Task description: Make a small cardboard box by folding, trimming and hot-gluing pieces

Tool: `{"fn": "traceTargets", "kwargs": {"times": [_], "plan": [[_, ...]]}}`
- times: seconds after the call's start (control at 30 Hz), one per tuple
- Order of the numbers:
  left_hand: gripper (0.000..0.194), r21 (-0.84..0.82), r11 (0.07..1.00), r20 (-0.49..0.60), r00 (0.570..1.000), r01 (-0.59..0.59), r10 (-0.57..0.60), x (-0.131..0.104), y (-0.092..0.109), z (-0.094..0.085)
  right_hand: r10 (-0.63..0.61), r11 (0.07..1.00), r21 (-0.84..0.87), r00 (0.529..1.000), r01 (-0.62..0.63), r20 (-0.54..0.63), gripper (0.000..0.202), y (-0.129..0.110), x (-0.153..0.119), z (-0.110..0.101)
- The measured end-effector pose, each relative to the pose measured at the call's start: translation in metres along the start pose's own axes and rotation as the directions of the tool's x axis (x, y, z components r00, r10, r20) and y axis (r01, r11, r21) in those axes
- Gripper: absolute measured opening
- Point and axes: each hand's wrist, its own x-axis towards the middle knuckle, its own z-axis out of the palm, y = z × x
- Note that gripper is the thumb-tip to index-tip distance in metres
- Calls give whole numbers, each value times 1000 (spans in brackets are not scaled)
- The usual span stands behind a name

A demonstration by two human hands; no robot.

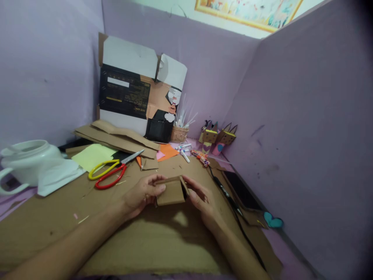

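Note:
A small folded cardboard box (171,191) is held a little above the cardboard sheet that covers the table, and its shadow falls below it. My left hand (145,194) grips its left side, thumb on the front face and fingers behind. At its right end, my right hand (201,197) holds the edge between thumb and fingers, where a folded flap leaves a dark gap. Left of the hands lie scissors (116,171) with one yellow and one red handle, blades spread apart.
A white teapot (35,161) stands left, beside yellow paper (93,155). Behind are cardboard strips (122,138), an opened printed carton (125,93), a basket (179,134) and markers (184,153). Right are cardboard animal figures (210,136), a pen (227,192), a dark tablet (241,190) and a teal heart (273,220).

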Motion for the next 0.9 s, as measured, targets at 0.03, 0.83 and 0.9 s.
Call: {"fn": "traceTargets", "kwargs": {"times": [0.03, 0.83, 0.9], "plan": [[52, -61, 997, 17, 999, 41, -40, -1, 2, 1, -1, 1000, 3, 1000, 1, 6, 66, 0, 0, 0], [33, -356, 851, 207, 921, 386, -331, 5, -12, 9, -329, 933, -177, 943, 315, -55, 46, -4, 8, 16], [32, -358, 847, 193, 919, 392, -344, 5, -12, 8, -314, 936, -179, 949, 303, -38, 47, -6, 8, 16]]}}
